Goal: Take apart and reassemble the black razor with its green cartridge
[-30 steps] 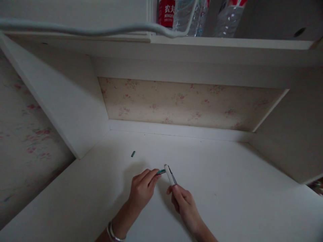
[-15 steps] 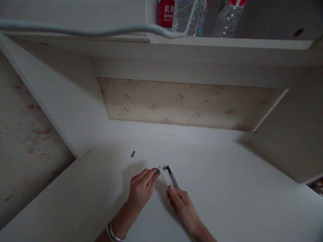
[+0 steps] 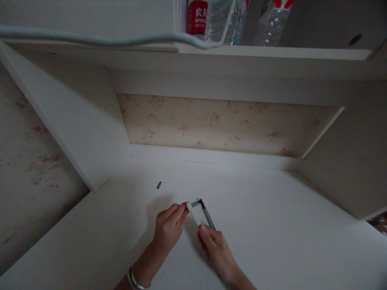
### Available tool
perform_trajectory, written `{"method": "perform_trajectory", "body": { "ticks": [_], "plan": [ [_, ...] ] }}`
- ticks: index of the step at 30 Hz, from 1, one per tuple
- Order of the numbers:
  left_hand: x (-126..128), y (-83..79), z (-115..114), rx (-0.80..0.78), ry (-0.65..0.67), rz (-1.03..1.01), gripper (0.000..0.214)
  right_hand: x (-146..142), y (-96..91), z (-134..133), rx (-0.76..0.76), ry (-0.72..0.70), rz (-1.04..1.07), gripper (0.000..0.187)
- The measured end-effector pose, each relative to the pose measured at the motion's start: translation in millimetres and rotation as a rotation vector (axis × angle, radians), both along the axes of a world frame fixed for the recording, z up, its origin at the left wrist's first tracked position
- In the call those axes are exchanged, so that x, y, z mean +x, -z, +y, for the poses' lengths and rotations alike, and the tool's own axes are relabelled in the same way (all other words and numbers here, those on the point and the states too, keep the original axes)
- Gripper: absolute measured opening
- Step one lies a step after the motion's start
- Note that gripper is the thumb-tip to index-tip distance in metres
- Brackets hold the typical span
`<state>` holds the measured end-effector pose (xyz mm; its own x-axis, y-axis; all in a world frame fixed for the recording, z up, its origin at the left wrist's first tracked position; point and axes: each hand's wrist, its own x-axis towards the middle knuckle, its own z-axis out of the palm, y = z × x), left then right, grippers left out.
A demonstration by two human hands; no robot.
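My right hand (image 3: 216, 245) grips the near end of a slim white case (image 3: 195, 215), thumb on top. A dark grey hinged flap (image 3: 207, 215) stands open along the case's right side. Across its far end lies a small green-and-black strip (image 3: 194, 204), whose kind I cannot make out. My left hand (image 3: 169, 223) is closed, its fingertips pinched together against the case's far left corner; what they hold, if anything, is hidden. A similar green-and-black piece (image 3: 159, 185) lies on the white desktop (image 3: 256, 201) beyond my left hand.
Overhead, a shelf (image 3: 272, 51) holds several clear bottles (image 3: 272, 26), with a red label (image 3: 197, 18) on one. A white cable (image 3: 121, 41) droops along its front. White side panels (image 3: 78, 121) flank the desk, with floral wallpaper (image 3: 211, 123) behind.
The green strip, which stuck out at the case's left edge by my left fingertips, now lies across inside the case. My right hand and the case have shifted slightly left and toward me.
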<state>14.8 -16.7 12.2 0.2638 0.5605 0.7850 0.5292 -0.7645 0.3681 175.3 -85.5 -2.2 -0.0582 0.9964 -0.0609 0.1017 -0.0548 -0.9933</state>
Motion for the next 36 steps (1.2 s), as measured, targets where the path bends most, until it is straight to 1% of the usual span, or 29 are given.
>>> {"method": "perform_trajectory", "body": {
  "ticks": [4, 6, 11, 17, 22, 28, 33, 36],
  "plan": [
    [-0.1, 1.0, 0.5, -0.016, 0.016, -0.013, 0.019, 2.5, 1.9, 0.7, 0.006, 0.081, -0.006, 0.052],
    [0.0, 1.6, 1.0, -0.014, 0.014, -0.014, 0.02, 2.5, 2.0, 0.8, -0.002, 0.097, 0.001, 0.052],
    [0.5, 1.6, 1.8, 0.021, -0.017, 0.0, 0.014, -3.1, 0.8, -0.8, 0.015, 0.011, -0.02, 0.052],
    [0.1, -1.1, -0.3, -0.003, 0.0, 0.0, 0.017, -1.5, 4.7, 0.9, -0.01, 0.098, -0.007, 0.052],
    [-0.4, -0.1, 1.0, -0.008, -0.006, -0.007, 0.015, -4.5, 5.6, 0.4, 0.015, 0.028, -0.011, 0.052],
    [0.1, -2.1, 1.1, -0.019, 0.032, -0.048, 0.018, -1.3, 2.8, 1.7, 0.003, 0.113, -0.01, 0.053],
    [-0.6, -0.8, 1.4, -0.004, 0.014, -0.048, 0.016, -4.7, 3.0, -1.3, 0.013, 0.041, -0.057, 0.055],
    [-0.2, -0.5, 1.5, -0.018, 0.018, -0.057, 0.016, -3.7, 1.5, -0.6, 0.008, 0.067, -0.046, 0.055]
  ]
}}
